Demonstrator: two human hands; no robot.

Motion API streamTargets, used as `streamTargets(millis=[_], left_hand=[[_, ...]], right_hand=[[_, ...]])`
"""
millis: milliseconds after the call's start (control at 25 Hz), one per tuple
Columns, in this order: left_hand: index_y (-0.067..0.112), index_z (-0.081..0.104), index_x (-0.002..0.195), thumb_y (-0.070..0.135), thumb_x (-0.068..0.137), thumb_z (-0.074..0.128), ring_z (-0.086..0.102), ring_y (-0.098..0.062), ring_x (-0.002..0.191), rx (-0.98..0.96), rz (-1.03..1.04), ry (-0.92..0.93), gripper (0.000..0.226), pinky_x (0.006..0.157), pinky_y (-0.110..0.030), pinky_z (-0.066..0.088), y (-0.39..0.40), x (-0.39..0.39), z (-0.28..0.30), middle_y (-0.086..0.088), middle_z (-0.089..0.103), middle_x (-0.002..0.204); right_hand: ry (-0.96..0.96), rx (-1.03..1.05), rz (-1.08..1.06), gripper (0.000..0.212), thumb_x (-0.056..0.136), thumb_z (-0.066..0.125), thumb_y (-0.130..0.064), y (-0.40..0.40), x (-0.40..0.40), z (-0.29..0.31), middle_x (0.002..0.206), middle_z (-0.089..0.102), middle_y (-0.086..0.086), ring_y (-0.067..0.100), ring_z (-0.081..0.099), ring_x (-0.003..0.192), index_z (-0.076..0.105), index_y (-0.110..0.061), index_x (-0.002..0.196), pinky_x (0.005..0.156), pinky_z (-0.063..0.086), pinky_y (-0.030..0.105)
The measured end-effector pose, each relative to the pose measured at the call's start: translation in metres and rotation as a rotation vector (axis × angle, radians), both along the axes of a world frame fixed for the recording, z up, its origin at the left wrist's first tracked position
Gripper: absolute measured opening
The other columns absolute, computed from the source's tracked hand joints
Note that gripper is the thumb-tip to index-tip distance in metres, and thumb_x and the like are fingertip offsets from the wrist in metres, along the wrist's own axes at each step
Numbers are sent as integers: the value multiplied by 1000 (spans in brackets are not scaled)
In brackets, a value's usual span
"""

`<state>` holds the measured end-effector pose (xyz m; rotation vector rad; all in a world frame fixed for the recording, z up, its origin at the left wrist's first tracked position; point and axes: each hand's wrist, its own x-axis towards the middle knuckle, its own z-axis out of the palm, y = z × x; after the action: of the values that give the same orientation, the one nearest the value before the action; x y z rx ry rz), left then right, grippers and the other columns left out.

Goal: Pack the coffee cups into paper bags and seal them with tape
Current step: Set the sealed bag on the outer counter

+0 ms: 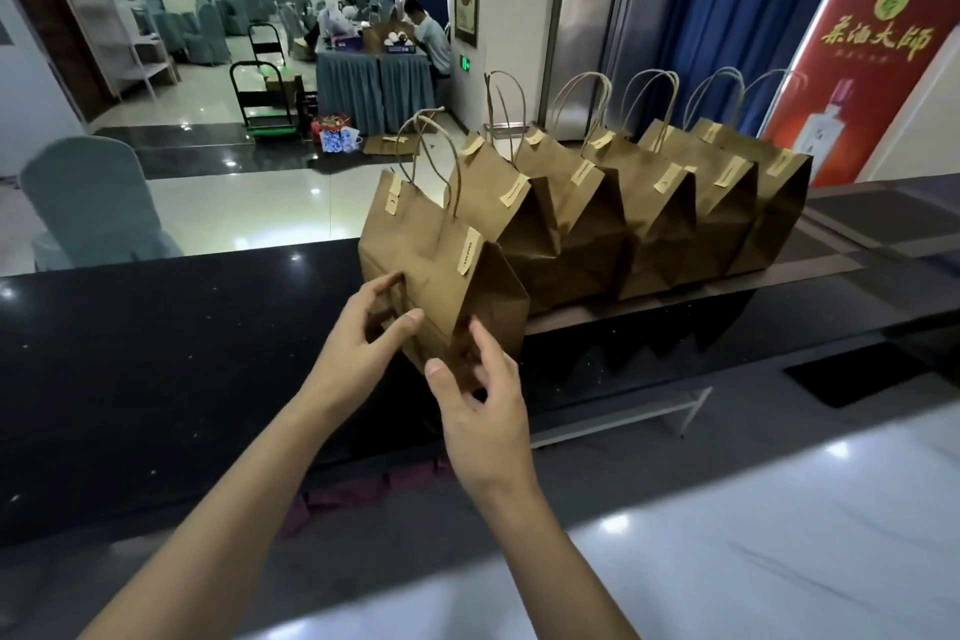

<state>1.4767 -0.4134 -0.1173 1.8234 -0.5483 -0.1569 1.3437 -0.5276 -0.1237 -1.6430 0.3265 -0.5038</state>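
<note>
Banquet-hall counter [156, 353], black and glossy, mid-frame: a taped paper bag [436, 270] stands at centre, touching the row of sealed bags [649, 203] running to the upper right. Left hand [363, 333] holds its near face with curled fingers; right hand [483, 405] pinches its lower corner. No cups show; packing looks nearly finished, as every visible bag carries tape strips.

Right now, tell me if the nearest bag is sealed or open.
Sealed: the nearest bag has its top folded shut under two tape strips.
</note>
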Motion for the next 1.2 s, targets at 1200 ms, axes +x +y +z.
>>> streamTargets(millis=[1200], left_hand=[[42,26,153,24,94,66,37,-15,140,132,158,-93,73,101,-31,39,-22,57,-8,14,31,158]], right_hand=[[62,101,66,46,105,42,-46,-44,67,-16,135,48,-23,3,49,132,41,-40,151,114,43,34]])
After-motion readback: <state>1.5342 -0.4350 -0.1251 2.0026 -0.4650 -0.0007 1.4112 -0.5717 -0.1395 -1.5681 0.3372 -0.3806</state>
